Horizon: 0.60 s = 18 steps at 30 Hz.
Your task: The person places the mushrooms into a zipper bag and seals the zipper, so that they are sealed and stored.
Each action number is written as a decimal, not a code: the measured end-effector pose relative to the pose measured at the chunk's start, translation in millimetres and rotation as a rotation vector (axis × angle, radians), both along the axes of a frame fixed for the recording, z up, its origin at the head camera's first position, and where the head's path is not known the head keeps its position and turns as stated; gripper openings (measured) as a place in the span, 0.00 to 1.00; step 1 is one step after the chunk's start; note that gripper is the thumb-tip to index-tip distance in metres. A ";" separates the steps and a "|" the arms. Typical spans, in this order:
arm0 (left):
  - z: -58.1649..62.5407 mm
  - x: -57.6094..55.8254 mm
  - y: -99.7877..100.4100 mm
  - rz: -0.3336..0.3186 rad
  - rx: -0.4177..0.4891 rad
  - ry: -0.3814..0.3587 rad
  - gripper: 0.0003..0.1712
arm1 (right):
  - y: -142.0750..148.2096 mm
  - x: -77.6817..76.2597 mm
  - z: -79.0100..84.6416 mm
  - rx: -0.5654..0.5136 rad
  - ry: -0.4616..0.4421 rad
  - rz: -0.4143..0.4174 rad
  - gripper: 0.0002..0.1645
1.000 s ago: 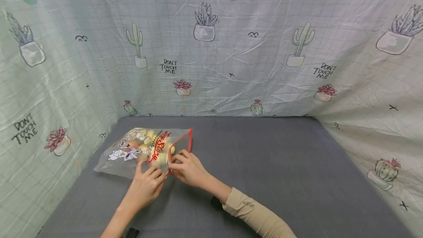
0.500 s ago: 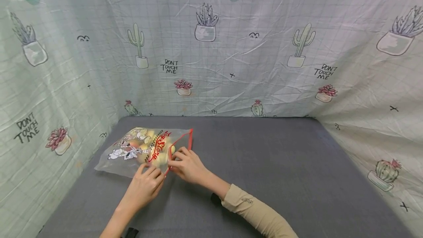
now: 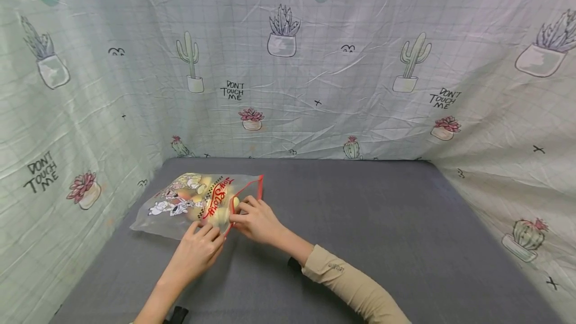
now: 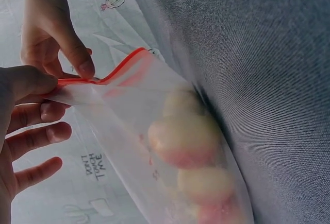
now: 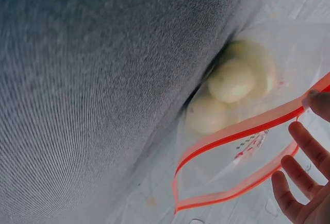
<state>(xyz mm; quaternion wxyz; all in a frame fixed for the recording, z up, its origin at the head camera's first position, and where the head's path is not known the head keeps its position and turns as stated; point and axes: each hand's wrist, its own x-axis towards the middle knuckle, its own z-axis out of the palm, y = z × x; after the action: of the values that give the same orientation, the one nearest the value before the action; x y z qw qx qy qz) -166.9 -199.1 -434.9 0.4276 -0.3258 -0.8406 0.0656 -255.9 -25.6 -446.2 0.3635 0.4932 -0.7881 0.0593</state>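
A clear zip bag with cartoon prints and a red seal strip lies on the grey table's left side. Several round yellow-and-red fruits show through its cloudy plastic; their kind is not certain. My left hand pinches the near corner of the mouth, its other fingers spread apart in the left wrist view. At the red seal strip, my right hand grips the edge between thumb and fingers a little farther along. The right wrist view shows the mouth gaping at its far end.
A grey cloth-covered table extends to the right of the bag. Behind and at both sides hangs a pale curtain printed with cacti. Dark objects show near each forearm, one of them a black piece at the bottom edge.
My right hand has shifted slightly away from me along the red strip. My left hand keeps its pinch at the corner. The whole head view has drifted a little.
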 end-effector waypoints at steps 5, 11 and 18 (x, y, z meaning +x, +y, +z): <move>0.4 0.4 0.5 0.004 -0.008 0.010 0.30 | -0.3 -3.1 0.5 0.002 0.009 -0.008 0.06; -0.2 1.0 -0.4 0.007 -0.008 0.024 0.30 | -0.2 -6.5 0.5 -0.008 0.035 -0.012 0.05; 0.2 1.1 -0.8 -0.001 -0.001 0.046 0.29 | -0.1 -10.2 -0.7 -0.016 0.031 -0.023 0.04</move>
<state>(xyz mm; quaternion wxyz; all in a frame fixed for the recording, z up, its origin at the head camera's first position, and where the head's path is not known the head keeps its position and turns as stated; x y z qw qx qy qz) -165.8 -199.9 -434.8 0.4467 -0.3249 -0.8304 0.0731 -266.1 -25.7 -446.9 0.3799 0.4820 -0.7877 0.0537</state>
